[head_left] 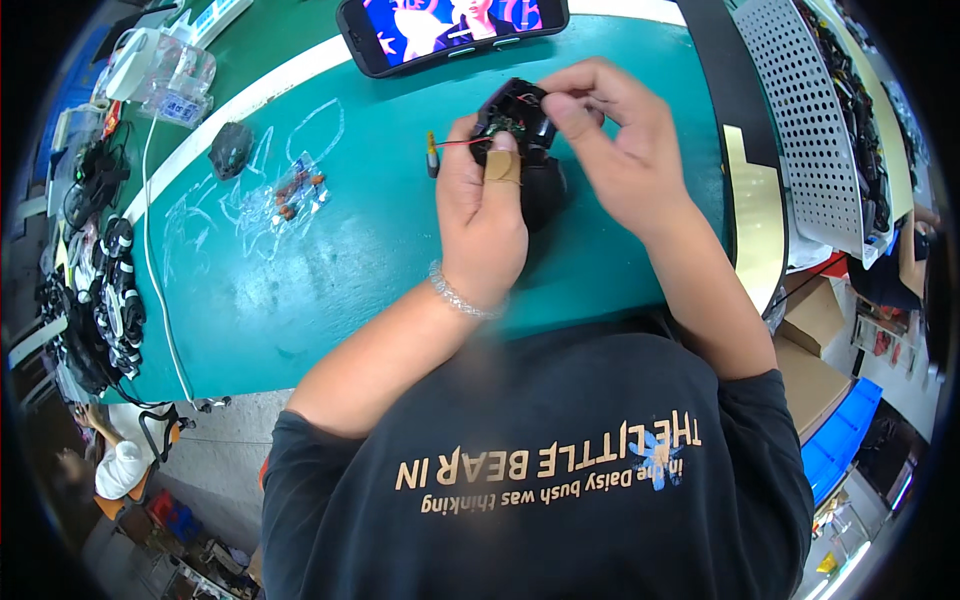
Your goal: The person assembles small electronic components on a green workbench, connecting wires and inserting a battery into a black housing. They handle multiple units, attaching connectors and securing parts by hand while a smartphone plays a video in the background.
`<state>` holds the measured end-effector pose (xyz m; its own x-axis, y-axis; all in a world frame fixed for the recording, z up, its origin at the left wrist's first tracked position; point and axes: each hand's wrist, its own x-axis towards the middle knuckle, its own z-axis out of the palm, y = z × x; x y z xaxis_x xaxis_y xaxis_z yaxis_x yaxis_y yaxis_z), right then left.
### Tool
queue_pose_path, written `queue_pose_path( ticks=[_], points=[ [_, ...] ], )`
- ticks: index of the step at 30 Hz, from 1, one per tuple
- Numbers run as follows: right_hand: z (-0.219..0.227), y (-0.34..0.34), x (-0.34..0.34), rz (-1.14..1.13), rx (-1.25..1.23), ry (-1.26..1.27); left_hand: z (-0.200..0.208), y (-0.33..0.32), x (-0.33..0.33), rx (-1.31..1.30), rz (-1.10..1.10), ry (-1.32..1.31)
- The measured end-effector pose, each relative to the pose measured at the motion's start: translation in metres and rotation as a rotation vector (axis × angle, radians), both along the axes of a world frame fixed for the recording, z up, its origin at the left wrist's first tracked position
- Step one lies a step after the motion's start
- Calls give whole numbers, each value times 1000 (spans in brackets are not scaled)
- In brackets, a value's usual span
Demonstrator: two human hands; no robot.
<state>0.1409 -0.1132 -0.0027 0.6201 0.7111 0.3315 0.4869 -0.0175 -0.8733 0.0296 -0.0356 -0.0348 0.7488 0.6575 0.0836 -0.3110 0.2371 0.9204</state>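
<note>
"Hands first: where are they, and what do they hold?"

"The person's left hand [490, 225] grips an open black casing [537, 125], thumb tip beside a green circuit board [507, 124]. The right hand [630, 150] has thumb and forefinger close together at the casing's right edge; whether they pinch anything cannot be told. The casing is over the green table [350, 285], at upper centre, just below a phone [362, 48]."

"How far along does the work look?"

"Partway, it seems. The casing stands open, its board exposed. A red wire [460, 142] leads left to a small cylindrical part [432, 162], which is not tucked inside. The casing is not closed."

"Any brands or writing?"

"No brand is legible. The black shirt [540, 530] bears pale lettering, upside down here, beside a blue flower-like print [657, 456]. A label [180, 108] at upper left is too small to read."
</note>
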Motion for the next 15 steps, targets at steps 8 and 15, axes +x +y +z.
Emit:
queue_pose_path(
  ticks=[8, 15],
  points=[
    [-7, -9, 2, 122, 120, 311, 2, -2, -1, 55, -82, 17],
    [-16, -10, -2, 169, 232, 342, 0, -1, -7, 37, -144, -3]
  ],
)
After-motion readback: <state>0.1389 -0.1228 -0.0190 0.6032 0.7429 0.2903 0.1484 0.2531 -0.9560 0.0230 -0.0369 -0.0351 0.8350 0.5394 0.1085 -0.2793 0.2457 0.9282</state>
